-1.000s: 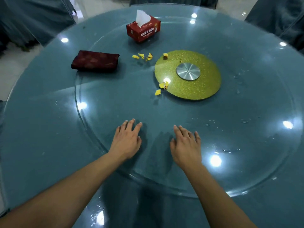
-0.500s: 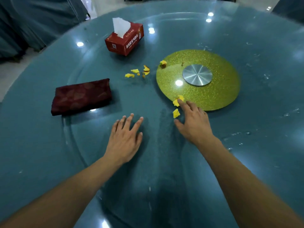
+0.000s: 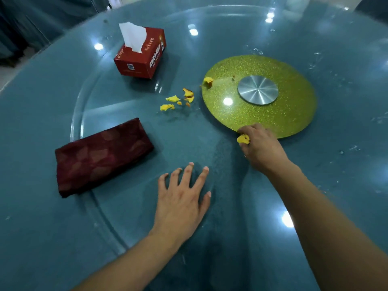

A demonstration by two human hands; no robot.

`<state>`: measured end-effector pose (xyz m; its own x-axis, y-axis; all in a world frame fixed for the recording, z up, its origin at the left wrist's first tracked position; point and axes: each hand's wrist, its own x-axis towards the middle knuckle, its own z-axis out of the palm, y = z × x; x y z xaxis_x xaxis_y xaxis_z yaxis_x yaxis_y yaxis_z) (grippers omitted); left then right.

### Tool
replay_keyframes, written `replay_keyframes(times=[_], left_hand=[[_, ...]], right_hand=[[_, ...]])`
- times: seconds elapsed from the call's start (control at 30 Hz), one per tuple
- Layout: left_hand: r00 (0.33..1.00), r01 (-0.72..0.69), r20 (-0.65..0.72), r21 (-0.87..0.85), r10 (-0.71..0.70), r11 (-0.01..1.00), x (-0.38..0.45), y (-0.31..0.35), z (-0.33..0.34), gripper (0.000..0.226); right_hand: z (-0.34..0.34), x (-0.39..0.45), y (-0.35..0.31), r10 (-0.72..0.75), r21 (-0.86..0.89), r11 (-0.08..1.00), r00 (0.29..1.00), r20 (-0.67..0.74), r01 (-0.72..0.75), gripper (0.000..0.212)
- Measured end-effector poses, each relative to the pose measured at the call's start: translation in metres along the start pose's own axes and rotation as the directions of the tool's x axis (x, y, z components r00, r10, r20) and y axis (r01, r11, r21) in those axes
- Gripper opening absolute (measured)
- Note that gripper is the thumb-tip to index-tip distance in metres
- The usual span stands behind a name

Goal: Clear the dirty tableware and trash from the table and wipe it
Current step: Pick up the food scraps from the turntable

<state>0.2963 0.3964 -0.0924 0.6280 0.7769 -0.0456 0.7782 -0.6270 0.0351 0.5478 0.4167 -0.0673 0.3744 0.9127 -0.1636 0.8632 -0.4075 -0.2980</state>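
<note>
Yellow scrap point(image 3: 243, 139) pinched at the green disc point(image 3: 289, 114)'s near edge; more yellow scraps point(image 3: 178, 99) scattered left of it; folded maroon cloth point(image 3: 102, 156) farther left.

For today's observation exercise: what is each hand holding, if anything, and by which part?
The right hand pinches a yellow scrap by its edge in its fingers. The left hand lies flat on the glass, holding nothing.

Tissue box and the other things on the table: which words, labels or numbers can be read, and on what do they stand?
Red tissue box: white characters on its side and a small square label on its front, all too blurred to read.
Dark red cloth: a pattern only, no text.
Green disc: no text.
</note>
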Motion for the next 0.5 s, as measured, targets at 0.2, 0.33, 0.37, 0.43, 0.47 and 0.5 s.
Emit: replay_keyframes(times=[0.2, 0.33, 0.37, 0.43, 0.47, 0.5], left_hand=[[0.990, -0.138, -0.028, -0.152, 0.136, 0.979, -0.001, -0.013, -0.015, 0.047], [0.993, -0.118, -0.035, -0.331, 0.112, 0.936, 0.013, -0.025, -0.026, 0.040], [0.994, -0.109, -0.046, -0.376, 0.099, 0.920, 0.017, -0.030, -0.028, 0.038], [0.997, -0.070, -0.059, -0.482, 0.047, 0.874, 0.026, -0.037, -0.033, 0.030], [0.999, -0.036, -0.053, -0.547, 0.008, 0.836, 0.030, -0.040, -0.036, 0.024], [0.998, 0.006, -0.041, -0.622, -0.040, 0.783, 0.033, -0.043, -0.040, 0.021]], right_hand=[[-0.003, -0.024, 0.005, 0.012, 0.040, 0.999, 0.998, 0.057, -0.014, 0.041], [-0.007, -0.031, 0.002, 0.064, 0.122, 0.990, 0.997, 0.051, -0.070, 0.023], [-0.007, -0.031, -0.001, 0.091, 0.143, 0.985, 0.994, 0.056, -0.098, 0.023], [-0.006, -0.032, -0.006, 0.143, 0.209, 0.966, 0.988, 0.063, -0.153, 0.028], [-0.005, -0.032, -0.008, 0.167, 0.241, 0.954, 0.984, 0.067, -0.178, 0.029], [-0.005, -0.032, -0.011, 0.187, 0.273, 0.941, 0.980, 0.069, -0.199, 0.028]])
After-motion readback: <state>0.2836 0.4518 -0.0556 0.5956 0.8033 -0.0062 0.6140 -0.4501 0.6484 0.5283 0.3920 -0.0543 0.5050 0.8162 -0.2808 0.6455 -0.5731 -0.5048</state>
